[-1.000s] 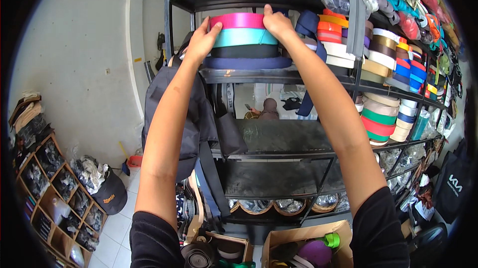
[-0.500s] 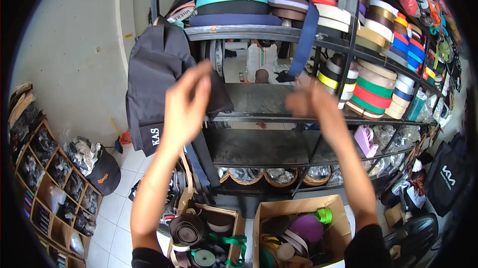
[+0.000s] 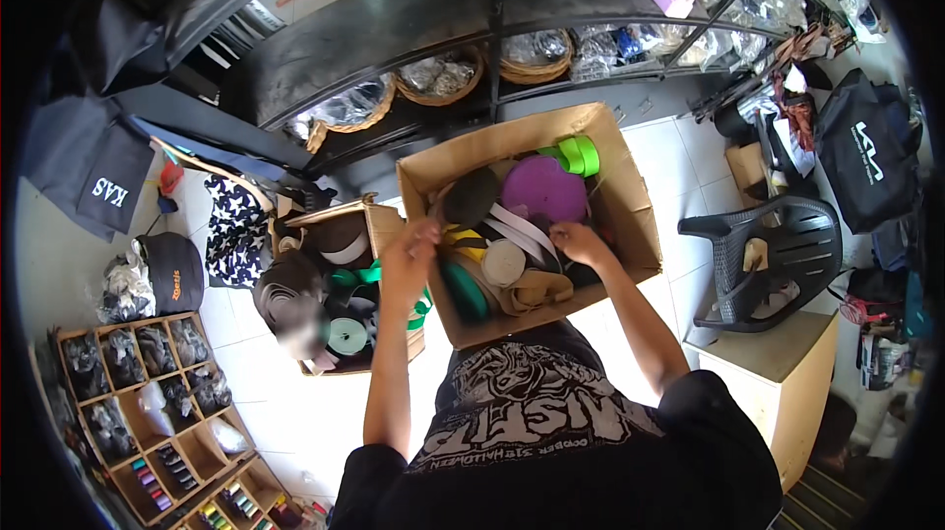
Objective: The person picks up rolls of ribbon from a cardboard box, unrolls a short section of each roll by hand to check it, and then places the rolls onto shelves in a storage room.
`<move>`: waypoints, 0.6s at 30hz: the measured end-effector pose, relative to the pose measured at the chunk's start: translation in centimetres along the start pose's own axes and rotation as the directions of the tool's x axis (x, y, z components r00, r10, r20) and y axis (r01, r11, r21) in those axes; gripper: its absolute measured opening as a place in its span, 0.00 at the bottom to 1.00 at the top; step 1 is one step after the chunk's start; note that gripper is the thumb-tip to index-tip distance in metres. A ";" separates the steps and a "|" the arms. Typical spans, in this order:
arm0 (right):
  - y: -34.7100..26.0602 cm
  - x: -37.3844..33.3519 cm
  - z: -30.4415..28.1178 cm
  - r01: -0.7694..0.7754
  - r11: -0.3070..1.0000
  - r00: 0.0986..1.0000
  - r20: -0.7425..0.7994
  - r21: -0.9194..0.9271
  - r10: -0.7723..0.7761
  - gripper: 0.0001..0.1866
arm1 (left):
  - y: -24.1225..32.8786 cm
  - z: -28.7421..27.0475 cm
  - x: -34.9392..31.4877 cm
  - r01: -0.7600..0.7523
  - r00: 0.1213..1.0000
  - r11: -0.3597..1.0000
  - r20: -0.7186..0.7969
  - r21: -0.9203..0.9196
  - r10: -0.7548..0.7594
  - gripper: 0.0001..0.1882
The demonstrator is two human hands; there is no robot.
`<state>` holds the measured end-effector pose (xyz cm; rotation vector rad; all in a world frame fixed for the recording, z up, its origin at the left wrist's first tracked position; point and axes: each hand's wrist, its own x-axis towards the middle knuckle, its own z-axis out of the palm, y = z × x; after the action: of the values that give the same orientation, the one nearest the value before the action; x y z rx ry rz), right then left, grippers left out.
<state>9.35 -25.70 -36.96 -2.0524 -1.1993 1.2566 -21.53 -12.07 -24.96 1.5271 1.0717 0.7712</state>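
A cardboard box [image 3: 532, 141] stands open in front of me, filled with rolls and strips of webbing. Inside lie a purple roll [image 3: 543, 189], a bright green roll [image 3: 573, 155], a dark roll [image 3: 471, 197], a cream roll [image 3: 503, 262] and a tan strip [image 3: 536, 292]. Over the box's left side is my left hand [image 3: 409, 254], fingers bent and slightly blurred; whether they hold anything is unclear. My right hand [image 3: 581, 243] reaches in beside the pale strap [image 3: 522, 232], its fingertips drawn together. What they grip, if anything, is hidden.
Left of it, a second box [image 3: 384, 225] holds brown webbing [image 3: 290, 289] and a pale green roll [image 3: 346, 336]. Dark shelving [image 3: 384, 18] with wicker baskets [image 3: 443, 79] rises ahead. A black plastic chair [image 3: 773, 259] and a cabinet [image 3: 778, 358] stand right; a wooden cubby rack [image 3: 202, 432] is left.
The view has tipped down from the upper shelves to the boxes. Both hands, raised before the shelves earlier, have come down to the right-hand box.
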 end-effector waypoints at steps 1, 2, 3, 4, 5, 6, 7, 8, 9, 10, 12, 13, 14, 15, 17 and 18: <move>0.8 -0.4 0.4 -0.037 0.994 0.999 -0.027 -0.100 0.034 0.17 | -1.9 2.2 -0.5 0.037 0.998 0.999 0.059 0.035 -0.039 0.13; 1.9 -1.0 0.8 -0.058 0.994 0.998 -0.014 -0.090 0.057 0.17 | -2.8 4.2 -1.5 0.075 0.989 0.995 0.119 0.073 -0.083 0.13; 2.7 -1.2 1.0 -0.092 0.988 0.995 0.022 -0.125 0.095 0.18 | -3.5 5.8 -1.8 0.095 0.986 0.992 0.128 0.078 -0.104 0.13; 3.9 -1.7 1.5 -0.127 0.979 0.989 0.061 -0.161 0.138 0.20 | -4.0 7.4 -1.9 0.066 0.984 0.981 0.149 0.185 -0.094 0.13; 4.8 -1.9 2.0 -0.059 0.983 0.998 -0.023 -0.176 0.055 0.19 | -4.5 8.6 -2.3 0.031 0.982 0.957 0.170 0.287 -0.083 0.13; 5.8 -2.5 2.4 -0.072 0.983 0.997 -0.011 -0.169 0.071 0.19 | -5.4 9.4 -2.6 0.047 0.979 0.955 0.176 0.292 -0.102 0.13; 5.4 -2.3 2.6 -0.056 0.985 0.998 -0.038 -0.163 0.050 0.19 | -6.8 9.8 -2.7 0.055 0.976 0.926 0.174 0.372 -0.128 0.13; 5.1 -1.9 2.6 -0.043 0.987 0.996 -0.078 -0.156 0.031 0.19 | -7.9 10.3 -2.4 0.051 0.973 0.893 0.179 0.448 -0.145 0.13; 4.6 -1.3 2.6 -0.041 0.987 0.997 -0.073 -0.154 0.030 0.19 | -9.0 10.4 -2.3 0.054 0.973 0.891 0.177 0.451 -0.149 0.13; 4.5 -0.7 2.7 -0.126 0.989 0.978 -0.179 -0.083 0.109 0.19 | -10.0 10.6 -2.2 0.021 0.975 0.875 0.183 0.484 -0.124 0.14; 4.9 0.9 2.0 -0.206 0.979 0.941 -0.276 -0.007 0.196 0.19 | -10.4 11.2 -2.0 -0.010 0.976 0.859 0.191 0.512 -0.103 0.14; 5.8 2.1 1.7 -0.290 0.946 0.877 -0.355 0.148 0.324 0.21 | -10.2 11.5 -1.8 -0.034 0.974 0.868 0.212 0.495 -0.083 0.14; 6.3 3.2 1.6 -0.348 0.886 0.795 -0.405 0.306 0.452 0.22 | -10.0 11.4 -1.6 -0.056 0.971 0.875 0.230 0.480 -0.064 0.14; 6.9 4.0 1.6 -0.350 0.885 0.796 -0.401 0.308 0.454 0.22 | -9.7 11.3 -1.7 -0.053 0.971 0.874 0.229 0.484 -0.068 0.14; 7.9 6.1 1.6 -0.137 0.990 0.732 -0.675 -0.015 0.091 0.26 | -8.7 10.8 -1.8 -0.031 0.970 0.891 0.228 0.453 -0.082 0.14; 8.3 7.4 1.4 -0.136 0.991 0.730 -0.677 -0.010 0.094 0.26 | -8.1 10.5 -1.8 -0.034 0.970 0.889 0.231 0.457 -0.081 0.14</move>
<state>13.34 -23.78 -47.25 -2.3434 -0.7642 0.4089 -14.73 -17.60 -35.10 1.9457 1.1317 0.3035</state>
